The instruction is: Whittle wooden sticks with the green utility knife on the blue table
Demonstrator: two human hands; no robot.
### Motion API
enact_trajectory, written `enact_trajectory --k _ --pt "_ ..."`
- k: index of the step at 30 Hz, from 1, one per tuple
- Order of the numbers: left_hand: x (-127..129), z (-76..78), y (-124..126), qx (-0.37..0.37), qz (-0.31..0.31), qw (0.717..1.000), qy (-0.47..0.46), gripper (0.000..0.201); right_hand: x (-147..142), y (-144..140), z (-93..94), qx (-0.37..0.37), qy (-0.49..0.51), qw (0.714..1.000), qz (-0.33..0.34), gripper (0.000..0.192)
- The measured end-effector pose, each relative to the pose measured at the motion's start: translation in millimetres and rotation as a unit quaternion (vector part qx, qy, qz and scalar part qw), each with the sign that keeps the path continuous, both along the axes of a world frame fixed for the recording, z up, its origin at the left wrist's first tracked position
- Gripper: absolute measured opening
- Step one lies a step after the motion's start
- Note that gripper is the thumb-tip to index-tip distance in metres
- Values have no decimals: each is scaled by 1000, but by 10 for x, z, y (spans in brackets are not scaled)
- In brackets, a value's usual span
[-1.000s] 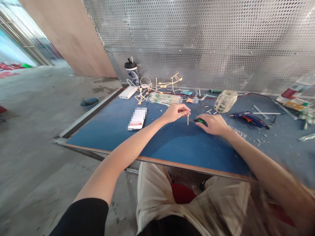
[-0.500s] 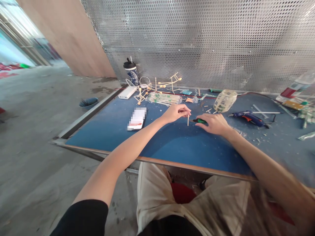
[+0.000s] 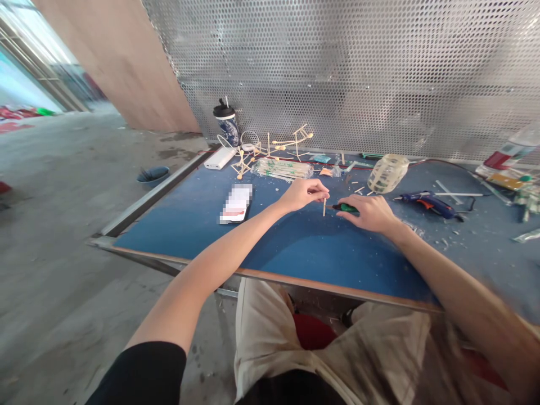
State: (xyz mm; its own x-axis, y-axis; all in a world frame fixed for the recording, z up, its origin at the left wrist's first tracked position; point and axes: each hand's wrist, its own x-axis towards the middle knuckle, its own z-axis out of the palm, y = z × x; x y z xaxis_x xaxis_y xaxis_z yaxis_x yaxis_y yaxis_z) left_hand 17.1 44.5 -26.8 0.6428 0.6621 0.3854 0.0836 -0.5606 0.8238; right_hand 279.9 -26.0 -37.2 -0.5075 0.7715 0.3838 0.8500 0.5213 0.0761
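My left hand (image 3: pixel 304 194) pinches a short thin wooden stick (image 3: pixel 324 207) between thumb and fingers, and the stick points down over the blue tabletop (image 3: pixel 291 247). Facing it, my right hand (image 3: pixel 371 211) is closed around a small green-handled tool (image 3: pixel 348 208). The tool's narrow dark tip points left at the stick, close to its side; whether they touch I cannot tell. Behind my hands, a clear packet of sticks (image 3: pixel 282 168) lies beside structures of joined sticks (image 3: pixel 242 164). A glue gun (image 3: pixel 430 203) rests to the right of my right hand.
A phone (image 3: pixel 237 202) lies left of my hands. At the back stand a lidded cup (image 3: pixel 226 124) and a white power bank (image 3: pixel 219 158). A translucent plastic container (image 3: pixel 388 173) lies behind my right hand. A bottle (image 3: pixel 508 151) is far right, before the perforated metal panel (image 3: pixel 337 73).
The view has shifted very slightly. Both hands keep the same grips, with the stick and the green-handled tool in nearly the same places.
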Motion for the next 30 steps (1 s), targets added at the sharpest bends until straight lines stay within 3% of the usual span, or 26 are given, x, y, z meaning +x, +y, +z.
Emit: enact_trajectory --k 30 --pt "-10 49 -46 10 -7 1000 20 28 -22 -9 14 26 -1 1000 18 55"
